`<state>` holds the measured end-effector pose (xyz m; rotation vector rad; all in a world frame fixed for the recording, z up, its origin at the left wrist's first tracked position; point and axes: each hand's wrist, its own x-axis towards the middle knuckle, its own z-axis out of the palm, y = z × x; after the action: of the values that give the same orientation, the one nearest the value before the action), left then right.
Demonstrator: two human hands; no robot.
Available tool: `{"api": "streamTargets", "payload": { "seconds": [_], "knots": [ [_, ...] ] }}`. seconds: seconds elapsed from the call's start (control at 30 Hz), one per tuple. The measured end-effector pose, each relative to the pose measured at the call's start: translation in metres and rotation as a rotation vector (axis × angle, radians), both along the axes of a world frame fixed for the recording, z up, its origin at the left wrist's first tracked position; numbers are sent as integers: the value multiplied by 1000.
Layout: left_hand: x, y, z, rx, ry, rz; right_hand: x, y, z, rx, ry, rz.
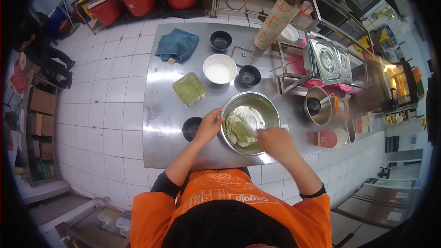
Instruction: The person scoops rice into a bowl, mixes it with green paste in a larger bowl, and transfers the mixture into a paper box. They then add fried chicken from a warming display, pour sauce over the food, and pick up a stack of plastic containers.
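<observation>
A steel mixing bowl [271, 105] stands near the table's front edge with a pale green, clumpy mixture [239, 131] at its lower left. My left hand [210, 125] pinches the bowl's left rim. Over the bowl's lower right side, my right hand [275, 143] is closed round the handle of a blurred utensil that reaches into the mixture. A square tub of green powder [189, 89] and a white bowl with white contents [219, 70] sit beyond the bowl. One black bowl [191, 127] is partly behind my left hand.
The steel table [161, 110] also holds a blue cloth [178, 45], two more black bowls [221, 40] [249, 76], and a cardboard tube [275, 23]. On the right are a rack with steel lids [327, 62] and a strainer bowl [318, 105]. A person [48, 50] stands far left.
</observation>
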<state>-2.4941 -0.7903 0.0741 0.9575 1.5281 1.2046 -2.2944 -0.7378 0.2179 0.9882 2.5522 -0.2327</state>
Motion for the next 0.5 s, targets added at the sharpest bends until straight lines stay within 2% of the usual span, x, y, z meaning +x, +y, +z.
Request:
{"api": "streamTargets", "payload": {
  "seconds": [0.07, 0.13, 0.17, 0.23, 0.27, 0.3, 0.37, 0.47, 0.5],
  "knots": [
    [1, -6, -1, -13, 21, -23, 0, -10, -11, -22, 23, -12],
    [-3, -2, -5, -48, -164, -68, -2, 8, -42, -42, 8, -97],
    [1, -8, -8, -54, -171, -63, 10, 22, -44, -170, 109, -170],
    [-1, -4, -10, 73, 67, -41, 19, 43, -23, -329, 82, -287],
    [-2, 0, -10, 80, 56, -25, 24, 43, -10, -369, 56, -343],
    [-1, -3, -7, 58, 42, -26, 34, 39, -26, -372, 39, -337],
    [-3, -7, 7, 18, 7, -30, 48, 32, -72, -192, 90, -447],
    [-7, -6, 16, -29, -27, -59, 36, 42, -54, -224, -11, -406],
    [-6, -3, 6, 1, -30, -65, 42, 53, -49, -225, 47, -387]
  ]
}}
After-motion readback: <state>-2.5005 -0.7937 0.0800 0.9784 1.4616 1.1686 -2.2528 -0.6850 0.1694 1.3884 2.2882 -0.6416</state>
